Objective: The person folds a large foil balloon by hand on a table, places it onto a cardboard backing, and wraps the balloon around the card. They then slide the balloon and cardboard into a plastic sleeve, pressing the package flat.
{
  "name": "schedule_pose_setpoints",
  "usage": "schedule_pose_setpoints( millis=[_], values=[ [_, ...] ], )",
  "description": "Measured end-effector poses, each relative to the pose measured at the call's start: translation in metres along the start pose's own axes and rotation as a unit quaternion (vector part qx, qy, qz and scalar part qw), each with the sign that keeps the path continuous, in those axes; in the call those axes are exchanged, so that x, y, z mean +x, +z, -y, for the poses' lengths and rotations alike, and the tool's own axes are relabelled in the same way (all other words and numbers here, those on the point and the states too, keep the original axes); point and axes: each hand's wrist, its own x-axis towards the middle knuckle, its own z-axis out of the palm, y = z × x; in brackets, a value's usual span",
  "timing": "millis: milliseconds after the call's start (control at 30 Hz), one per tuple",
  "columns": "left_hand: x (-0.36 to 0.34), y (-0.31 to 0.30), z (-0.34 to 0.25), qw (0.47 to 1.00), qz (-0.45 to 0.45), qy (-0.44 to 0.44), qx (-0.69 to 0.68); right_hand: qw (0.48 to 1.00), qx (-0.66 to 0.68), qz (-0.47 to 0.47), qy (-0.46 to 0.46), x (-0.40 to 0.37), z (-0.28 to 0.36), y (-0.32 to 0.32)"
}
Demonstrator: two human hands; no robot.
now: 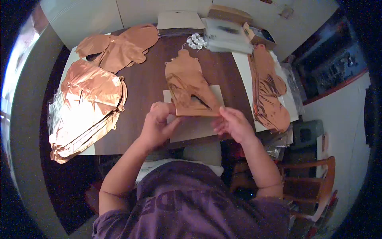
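Note:
A flat, uninflated copper-coloured foil balloon (pixel 186 81) lies before me, its near edge folded into a straight crease. It rests partly over a pale cardboard sheet (pixel 191 131). My left hand (pixel 158 121) grips the balloon's near left corner, with some fingertips hidden. At the near right corner, my right hand (pixel 235 122) pinches the foil between thumb and index finger, its other fingers curled loosely below. A dark gap shows between folds of the foil near the right hand.
Shiny flat balloons (pixel 89 89) are piled at the left, with more balloons (pixel 125 47) behind. Another balloon stack (pixel 268 87) lies at the right. White ribbon coils (pixel 196 41), a card stack (pixel 180 20), clear plastic bags (pixel 225 36) and an open box (pixel 258 36) line the back.

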Motion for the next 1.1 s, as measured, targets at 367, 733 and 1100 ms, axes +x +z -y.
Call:
schedule_pose_setpoints(
  millis=[367, 733, 1100],
  values=[
    [0.074, -0.023, -0.023, 0.905, -0.019, -0.261, -0.336, 0.991, -0.063, 0.024, -0.119, 0.026, 0.056, 0.022],
    [-0.028, 0.008, -0.042, 0.698, 0.046, -0.496, -0.515, 0.996, -0.014, 0.006, 0.085, -0.018, -0.026, 0.007],
    [-0.085, 0.006, -0.055, 0.931, 0.084, -0.286, -0.211, 0.955, -0.296, 0.008, -0.018, -0.044, -0.047, 0.008]
  ],
)
